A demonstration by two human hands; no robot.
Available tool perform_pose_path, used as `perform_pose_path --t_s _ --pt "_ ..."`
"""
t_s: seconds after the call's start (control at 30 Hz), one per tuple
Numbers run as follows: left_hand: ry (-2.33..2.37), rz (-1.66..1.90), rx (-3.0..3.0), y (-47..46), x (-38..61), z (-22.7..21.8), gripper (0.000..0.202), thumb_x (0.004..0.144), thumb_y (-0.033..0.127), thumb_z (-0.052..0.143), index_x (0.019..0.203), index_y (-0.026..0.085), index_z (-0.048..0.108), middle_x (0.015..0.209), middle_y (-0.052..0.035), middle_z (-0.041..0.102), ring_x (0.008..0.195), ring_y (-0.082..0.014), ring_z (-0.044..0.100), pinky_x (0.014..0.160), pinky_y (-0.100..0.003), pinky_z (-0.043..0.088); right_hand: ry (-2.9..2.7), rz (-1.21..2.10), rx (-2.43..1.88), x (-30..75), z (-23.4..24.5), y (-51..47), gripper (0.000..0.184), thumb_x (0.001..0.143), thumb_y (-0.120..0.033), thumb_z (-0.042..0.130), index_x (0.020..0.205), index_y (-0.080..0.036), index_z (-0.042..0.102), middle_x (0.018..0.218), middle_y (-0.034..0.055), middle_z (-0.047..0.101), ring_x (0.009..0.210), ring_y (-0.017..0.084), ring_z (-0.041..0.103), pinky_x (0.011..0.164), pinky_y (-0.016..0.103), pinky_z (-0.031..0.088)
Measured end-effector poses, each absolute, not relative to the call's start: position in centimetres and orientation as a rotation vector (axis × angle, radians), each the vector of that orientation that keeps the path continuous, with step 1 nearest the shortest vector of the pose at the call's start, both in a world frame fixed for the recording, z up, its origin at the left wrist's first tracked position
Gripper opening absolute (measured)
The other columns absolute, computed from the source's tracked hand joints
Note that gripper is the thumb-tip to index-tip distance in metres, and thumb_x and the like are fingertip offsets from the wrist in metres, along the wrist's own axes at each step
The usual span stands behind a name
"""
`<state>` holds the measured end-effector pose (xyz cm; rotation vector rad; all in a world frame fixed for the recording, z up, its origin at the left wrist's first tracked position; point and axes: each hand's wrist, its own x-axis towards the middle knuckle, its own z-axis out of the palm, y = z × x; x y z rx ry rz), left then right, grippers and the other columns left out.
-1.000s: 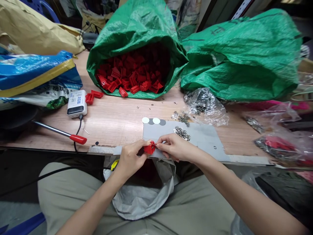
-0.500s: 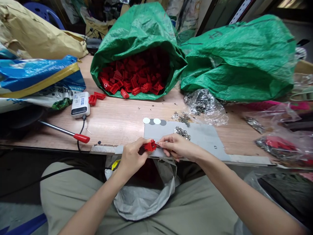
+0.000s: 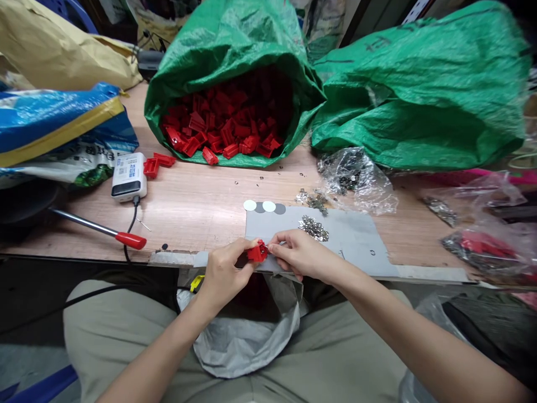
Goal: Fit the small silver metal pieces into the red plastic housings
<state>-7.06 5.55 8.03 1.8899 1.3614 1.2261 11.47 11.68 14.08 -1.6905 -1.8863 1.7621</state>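
Observation:
My left hand [image 3: 226, 268] is closed on a small red plastic part [image 3: 257, 252], gripping it between thumb and fingers at the table's front edge. Pressed right up to its right side are the pinched fingertips of my right hand [image 3: 300, 254]. A sliver of a thin metal piece shows between those fingertips and the part; the rest is hidden by the fingers. Just beyond my right hand, a pile of small shiny metal pieces [image 3: 314, 228] lies on a grey mat [image 3: 352, 235].
A green sack [image 3: 235, 61] full of red parts opens toward me, with another green sack [image 3: 419, 106] on its right. Clear bags [image 3: 356, 179] hold metal pieces. At left are a white device [image 3: 129, 176] and a red-tipped lever [image 3: 130, 240]. A pale sack [image 3: 247, 347] hangs below the edge.
My right fingertips have moved in against the red part and curled tighter, so less of the thin metal piece shows. My left hand keeps its hold. The camera view has shifted slightly.

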Motion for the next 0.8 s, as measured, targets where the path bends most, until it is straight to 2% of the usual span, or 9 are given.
perform_pose_path --t_s 0.13,0.23,0.33,0.43,0.47,0.53,0.63,0.7,0.8 --pt "1.396 1.216 1.873 5.6 -7.0 7.9 0.027 0.083 0.013 0.069 0.108 0.023 0.068 0.094 -0.0008 0.077 0.082 -0.0166 0.073 0.073 -0.026 0.056 -1.786 1.869 -1.601 12.0 13.4 11.9 0.019 0.089 -0.035 0.06 0.08 -0.018 0.06 0.053 -0.0058 0.057 0.031 0.005 0.042 0.033 0.018 0.033" --pt "1.408 1.222 1.821 5.6 -6.9 7.7 0.024 0.084 0.018 0.071 0.107 0.023 0.067 0.094 -0.0017 0.075 0.083 -0.0172 0.073 0.075 -0.027 0.057 -1.613 2.055 -1.418 12.8 12.7 11.9 0.026 0.088 -0.043 0.061 0.084 -0.017 0.061 0.053 -0.0065 0.057 0.031 0.003 0.033 0.036 0.018 0.039" --pt "1.36 1.288 1.655 5.7 -6.7 7.9 0.025 0.084 0.022 0.072 0.107 0.022 0.064 0.1 -0.0038 0.073 0.092 -0.0186 0.072 0.085 -0.031 0.058 -1.506 2.035 -1.318 13.4 12.3 11.5 0.036 0.088 -0.048 0.062 0.103 -0.015 0.063 0.055 -0.0075 0.055 0.033 0.003 0.029 0.038 0.019 0.042" --pt "1.204 1.427 1.185 5.7 -6.6 9.1 0.031 0.083 0.027 0.073 0.111 0.022 0.06 0.11 -0.0058 0.071 0.099 -0.0183 0.071 0.093 -0.033 0.057 -1.502 1.851 -1.26 13.4 12.1 10.4 0.052 0.091 -0.05 0.059 0.131 -0.016 0.054 0.062 -0.0069 0.055 0.036 0.004 0.03 0.04 0.021 0.043" --pt "1.122 1.446 0.977 5.6 -6.6 9.7 0.029 0.084 0.03 0.072 0.109 0.021 0.06 0.109 -0.0058 0.07 0.096 -0.0171 0.071 0.092 -0.034 0.058 -1.543 1.758 -1.245 13.3 12.1 9.8 0.055 0.093 -0.05 0.057 0.137 -0.017 0.051 0.064 -0.0058 0.056 0.037 0.005 0.032 0.042 0.021 0.043" --pt "0.954 1.395 0.575 5.1 -6.6 11.0 0.023 0.088 0.037 0.068 0.099 0.019 0.061 0.094 -0.0041 0.069 0.078 -0.0126 0.069 0.082 -0.03 0.061 -1.688 1.524 -1.219 12.9 12.2 8.5 0.055 0.097 -0.048 0.052 0.143 -0.018 0.048 0.068 -0.0028 0.058 0.044 0.008 0.041 0.046 0.022 0.044" --pt "0.755 1.241 0.159 4.1 -6.7 12.7 0.026 0.095 0.039 0.059 0.087 0.015 0.063 0.072 -0.0008 0.06 0.053 -0.0051 0.054 0.061 -0.02 0.058 -1.963 1.192 -1.143 11.9 12.8 6.7 0.05 0.1 -0.042 0.048 0.145 -0.02 0.052 0.072 0.0013 0.061 0.059 0.013 0.053 0.058 0.024 0.049" --pt "0.673 1.181 0.027 3.5 -6.8 13.5 0.027 0.097 0.036 0.056 0.086 0.013 0.066 0.067 0.0001 0.056 0.048 -0.0031 0.047 0.052 -0.015 0.053 -2.084 1.064 -1.075 11.2 13.4 6.0 0.048 0.101 -0.038 0.047 0.146 -0.02 0.053 0.075 0.003 0.064 0.064 0.015 0.058 0.064 0.026 0.051" --pt "0.6 1.146 -0.041 2.9 -6.9 14.3 0.027 0.098 0.033 0.056 0.087 0.012 0.068 0.067 0.0001 0.054 0.048 -0.0027 0.045 0.049 -0.013 0.049 -2.142 0.993 -0.996 10.4 14.1 5.7 0.047 0.102 -0.035 0.048 0.145 -0.02 0.055 0.079 0.0047 0.069 0.067 0.015 0.063 0.068 0.025 0.053"
